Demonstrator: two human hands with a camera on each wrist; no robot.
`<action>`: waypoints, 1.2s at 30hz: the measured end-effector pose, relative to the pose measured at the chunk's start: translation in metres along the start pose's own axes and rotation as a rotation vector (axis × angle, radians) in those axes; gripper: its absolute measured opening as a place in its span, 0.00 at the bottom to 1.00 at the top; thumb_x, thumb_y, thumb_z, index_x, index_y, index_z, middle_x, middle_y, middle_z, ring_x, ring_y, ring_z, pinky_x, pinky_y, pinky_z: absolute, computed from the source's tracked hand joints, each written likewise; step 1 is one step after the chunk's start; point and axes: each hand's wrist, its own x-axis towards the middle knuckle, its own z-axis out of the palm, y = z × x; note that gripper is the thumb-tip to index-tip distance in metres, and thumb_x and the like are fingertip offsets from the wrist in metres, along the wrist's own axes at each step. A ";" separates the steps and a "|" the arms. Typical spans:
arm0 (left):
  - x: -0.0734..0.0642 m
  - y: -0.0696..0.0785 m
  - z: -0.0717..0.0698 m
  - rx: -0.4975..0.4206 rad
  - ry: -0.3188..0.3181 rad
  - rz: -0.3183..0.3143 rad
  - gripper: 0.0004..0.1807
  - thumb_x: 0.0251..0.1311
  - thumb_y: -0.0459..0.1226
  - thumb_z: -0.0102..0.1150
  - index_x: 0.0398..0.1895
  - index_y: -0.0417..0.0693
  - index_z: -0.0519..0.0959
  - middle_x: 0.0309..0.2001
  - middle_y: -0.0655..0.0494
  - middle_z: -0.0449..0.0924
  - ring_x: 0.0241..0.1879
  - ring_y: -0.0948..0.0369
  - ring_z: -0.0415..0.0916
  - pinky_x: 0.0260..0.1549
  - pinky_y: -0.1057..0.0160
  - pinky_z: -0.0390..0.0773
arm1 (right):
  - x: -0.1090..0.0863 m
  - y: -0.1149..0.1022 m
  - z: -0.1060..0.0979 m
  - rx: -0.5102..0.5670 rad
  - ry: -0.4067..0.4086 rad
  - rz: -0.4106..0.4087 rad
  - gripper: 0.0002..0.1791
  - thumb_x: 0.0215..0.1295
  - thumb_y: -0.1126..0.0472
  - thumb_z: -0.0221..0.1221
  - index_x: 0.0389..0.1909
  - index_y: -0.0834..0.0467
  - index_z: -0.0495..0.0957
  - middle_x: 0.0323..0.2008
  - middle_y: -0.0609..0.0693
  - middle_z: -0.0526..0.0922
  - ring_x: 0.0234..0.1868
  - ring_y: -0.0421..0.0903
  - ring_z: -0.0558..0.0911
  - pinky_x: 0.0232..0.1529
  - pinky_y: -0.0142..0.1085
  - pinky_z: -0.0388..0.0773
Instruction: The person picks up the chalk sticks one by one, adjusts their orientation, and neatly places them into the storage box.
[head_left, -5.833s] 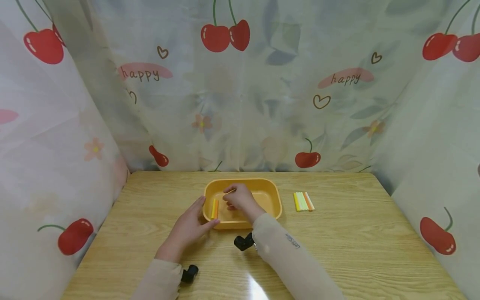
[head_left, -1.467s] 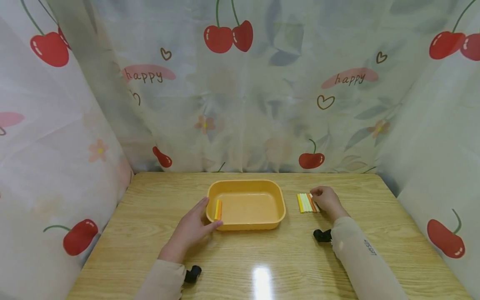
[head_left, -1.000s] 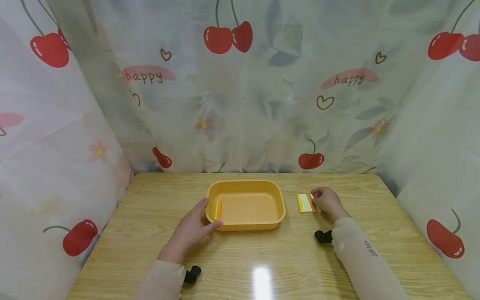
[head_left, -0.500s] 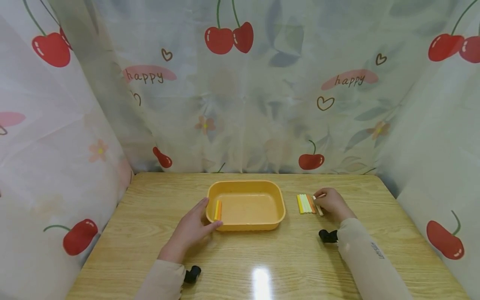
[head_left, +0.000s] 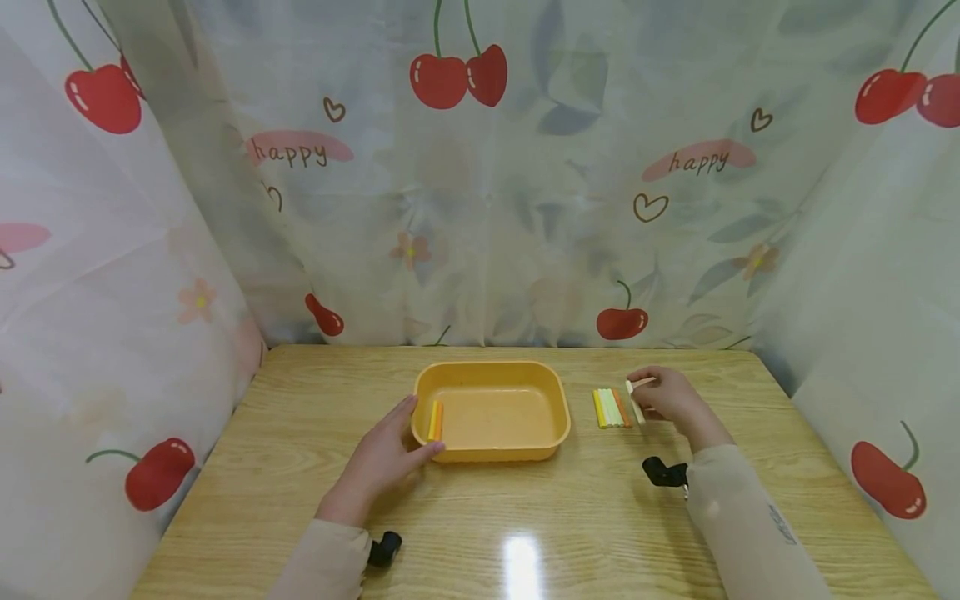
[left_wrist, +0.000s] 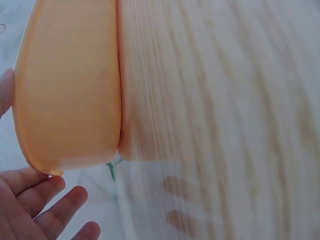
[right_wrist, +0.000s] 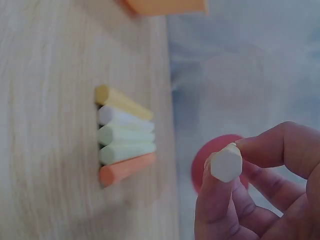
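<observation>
My right hand pinches a white chalk stick between thumb and fingers, raised off the table; its flat hexagonal end faces the right wrist camera. Just left of it lies a row of several chalk sticks, yellow, white, pale green and orange, side by side. At the tray's near left corner, my left hand rests with its thumb and fingertips on the rim, fingers spread and fairly straight. The yellow-orange plastic tray holds a yellow chalk stick and an orange one at its left end.
The wooden table reaches back to a curtain printed with cherries, which also hangs on both sides. Black wrist cameras sit on the sleeves, low over the table.
My right hand has gone from inside the tray to the row, drawn the white chalk stick away from its right end and lifted it. The left hand stays on the tray's corner.
</observation>
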 end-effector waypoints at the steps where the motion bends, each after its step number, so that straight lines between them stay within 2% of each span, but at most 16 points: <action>1: 0.000 0.000 0.000 0.001 0.000 0.000 0.55 0.57 0.61 0.67 0.80 0.47 0.53 0.79 0.52 0.52 0.76 0.49 0.52 0.72 0.44 0.55 | -0.002 -0.003 -0.001 0.010 -0.004 -0.005 0.24 0.69 0.67 0.55 0.65 0.69 0.68 0.36 0.54 0.79 0.31 0.45 0.75 0.36 0.39 0.82; 8: 0.000 0.000 -0.001 0.000 -0.005 -0.008 0.55 0.57 0.62 0.66 0.80 0.48 0.53 0.79 0.53 0.52 0.76 0.50 0.52 0.72 0.45 0.55 | -0.019 -0.025 -0.002 0.070 -0.029 -0.042 0.24 0.73 0.64 0.54 0.67 0.67 0.67 0.44 0.56 0.79 0.39 0.47 0.78 0.41 0.40 0.84; 14: -0.002 0.001 -0.002 0.010 -0.006 -0.007 0.55 0.57 0.63 0.65 0.80 0.48 0.52 0.79 0.52 0.51 0.76 0.50 0.52 0.72 0.46 0.56 | -0.031 -0.044 0.001 0.150 -0.020 -0.112 0.25 0.74 0.64 0.55 0.68 0.68 0.65 0.42 0.51 0.78 0.39 0.46 0.81 0.42 0.37 0.84; 18: -0.002 0.001 -0.003 0.005 -0.004 0.008 0.54 0.58 0.61 0.66 0.80 0.47 0.53 0.79 0.52 0.52 0.76 0.49 0.52 0.72 0.45 0.55 | -0.040 -0.060 0.006 0.212 -0.006 -0.176 0.24 0.73 0.66 0.55 0.67 0.69 0.66 0.42 0.52 0.78 0.37 0.44 0.81 0.41 0.36 0.84; 26: -0.002 0.002 -0.002 0.001 -0.002 0.013 0.54 0.58 0.60 0.67 0.80 0.46 0.53 0.78 0.51 0.52 0.76 0.49 0.53 0.72 0.45 0.55 | -0.051 -0.090 0.025 0.322 -0.007 -0.223 0.23 0.72 0.67 0.58 0.65 0.69 0.68 0.39 0.48 0.79 0.35 0.42 0.82 0.40 0.35 0.84; 36: -0.002 0.000 0.000 -0.008 -0.005 0.001 0.55 0.57 0.61 0.67 0.80 0.48 0.52 0.79 0.53 0.51 0.76 0.49 0.52 0.72 0.44 0.55 | -0.049 -0.113 0.055 0.431 -0.023 -0.256 0.22 0.71 0.69 0.57 0.63 0.69 0.69 0.42 0.51 0.80 0.37 0.44 0.82 0.41 0.35 0.85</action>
